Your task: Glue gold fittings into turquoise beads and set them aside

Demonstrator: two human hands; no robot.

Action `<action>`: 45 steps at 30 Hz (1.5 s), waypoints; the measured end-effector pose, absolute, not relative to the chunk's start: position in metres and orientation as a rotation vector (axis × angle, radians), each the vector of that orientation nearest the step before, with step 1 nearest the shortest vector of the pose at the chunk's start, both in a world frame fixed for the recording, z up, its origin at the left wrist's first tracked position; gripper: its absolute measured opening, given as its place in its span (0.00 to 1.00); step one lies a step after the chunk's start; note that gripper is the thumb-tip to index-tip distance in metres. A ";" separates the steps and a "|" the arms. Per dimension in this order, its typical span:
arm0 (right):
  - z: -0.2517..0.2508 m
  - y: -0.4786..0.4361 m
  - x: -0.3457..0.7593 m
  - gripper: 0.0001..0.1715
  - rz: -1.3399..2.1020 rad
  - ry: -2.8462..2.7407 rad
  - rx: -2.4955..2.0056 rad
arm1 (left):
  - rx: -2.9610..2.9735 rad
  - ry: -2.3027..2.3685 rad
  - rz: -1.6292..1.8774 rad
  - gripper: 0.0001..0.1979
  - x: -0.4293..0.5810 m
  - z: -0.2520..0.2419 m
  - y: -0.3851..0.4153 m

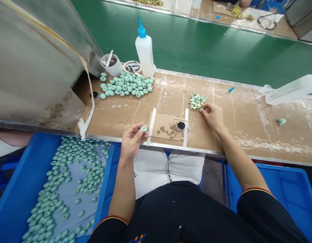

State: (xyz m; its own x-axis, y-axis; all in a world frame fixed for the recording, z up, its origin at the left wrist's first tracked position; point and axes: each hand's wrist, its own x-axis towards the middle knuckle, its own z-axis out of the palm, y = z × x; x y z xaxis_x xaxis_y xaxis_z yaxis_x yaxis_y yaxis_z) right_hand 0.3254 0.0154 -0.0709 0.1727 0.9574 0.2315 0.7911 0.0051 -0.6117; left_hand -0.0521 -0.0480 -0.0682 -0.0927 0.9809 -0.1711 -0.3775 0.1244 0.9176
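Holds one mint-green ball (144,129) in the left hand (131,140), clamped between thumb and fingers just beside the left white tape strip (152,122), near the front edge of the cardboard-covered bench (168,89). Seems, by judgement, only partway through handling this ball, with nothing visibly added to it. Leaves plenty untouched: a loose heap of similar balls (128,85) at the back left, in front of the squeeze bottle (145,54), and many more in the blue crate (100,206) below on the left. Shows also a small pile of teal-and-yellow pieces (197,101) farther right, plus a lone teal-and-yellow item (281,122) well apart from it; cannot tell whether finished or merely set aside. Reaches with the right hand (213,116) to the near right edge of the pile, with thumb and fingertips drawn close; cannot tell whether pinched on a piece or only touching one. Holds the two hands well apart, with the black-topped pot (180,126) between. Raises the left forearm almost straight forward, with the thumb side uppermost; angles the right forearm forward and leftward, with the fingers pointing left.
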 end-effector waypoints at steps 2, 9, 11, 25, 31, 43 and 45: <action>-0.070 0.008 0.332 0.07 0.335 -1.640 -1.844 | 0.756 1.057 1.327 0.22 -0.050 -0.067 -0.052; -0.067 0.000 0.357 0.12 0.329 -1.531 -1.913 | 0.820 1.067 1.302 0.21 -0.039 -0.066 -0.059; -0.066 0.002 0.364 0.12 0.334 -1.538 -1.941 | 0.861 1.101 1.334 0.19 -0.037 -0.065 -0.061; -0.065 0.002 0.374 0.12 0.386 -1.519 -1.948 | 0.936 1.125 1.476 0.14 -0.042 -0.049 -0.078; -0.057 -0.007 0.366 0.11 0.340 -1.563 -1.935 | 0.854 1.056 1.398 0.18 -0.035 -0.048 -0.082; 0.007 -0.047 0.276 0.08 0.479 -2.066 -1.429 | 0.810 1.024 1.345 0.19 -0.029 -0.047 -0.085; 0.007 -0.046 0.268 0.07 0.436 -2.148 -1.383 | 0.822 1.023 1.336 0.18 -0.029 -0.047 -0.086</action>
State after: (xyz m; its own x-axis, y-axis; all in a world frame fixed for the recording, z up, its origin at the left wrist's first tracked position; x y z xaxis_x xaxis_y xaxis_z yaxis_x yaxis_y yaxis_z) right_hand 0.2677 -0.0464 0.0069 -0.3254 0.9071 0.2670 0.7314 0.4204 -0.5370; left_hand -0.0292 -0.0860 -0.0474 -0.0472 0.9922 -0.1152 -0.3697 0.0898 0.9248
